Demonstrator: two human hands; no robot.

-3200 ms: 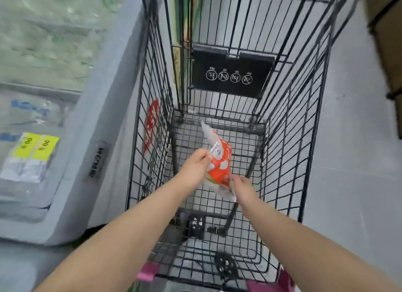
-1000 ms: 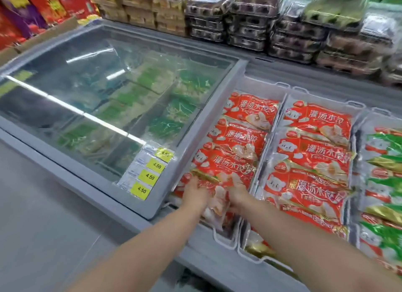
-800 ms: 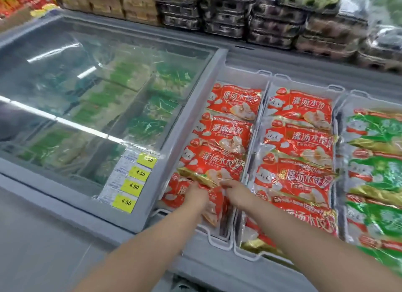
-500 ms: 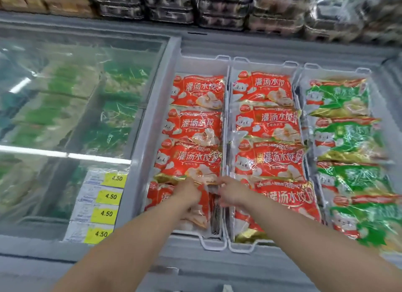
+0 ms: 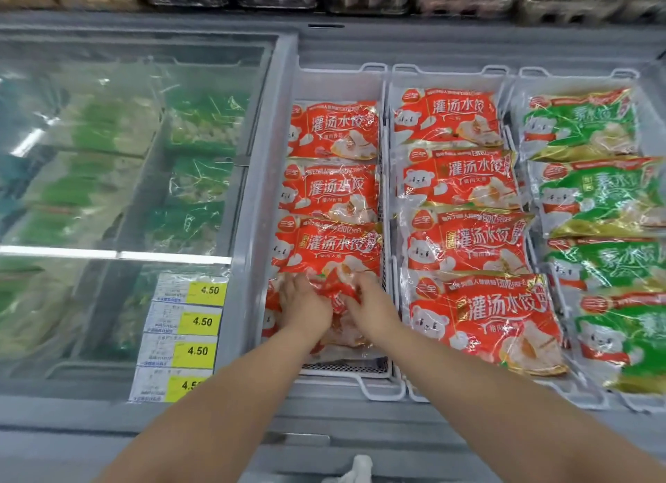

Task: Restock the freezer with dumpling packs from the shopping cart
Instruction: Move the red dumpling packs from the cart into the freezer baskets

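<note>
A red dumpling pack [image 5: 338, 324] is lying at the near end of the leftmost white basket [image 5: 364, 387] in the open freezer [image 5: 360, 428], its far edge touching the next red pack [image 5: 326, 248] in the row. The left hand [image 5: 306, 302] and right hand [image 5: 371, 304] are both pressing down on it, fingers curled and gripping its crinkled wrapper. More red packs [image 5: 479, 317] are filling the basket just to the right, green packs [image 5: 598, 198] the one beyond (its print is blurred). Yellow price tags [image 5: 198, 320] are sitting on the closed glass lid [image 5: 126, 158] at left.
</note>
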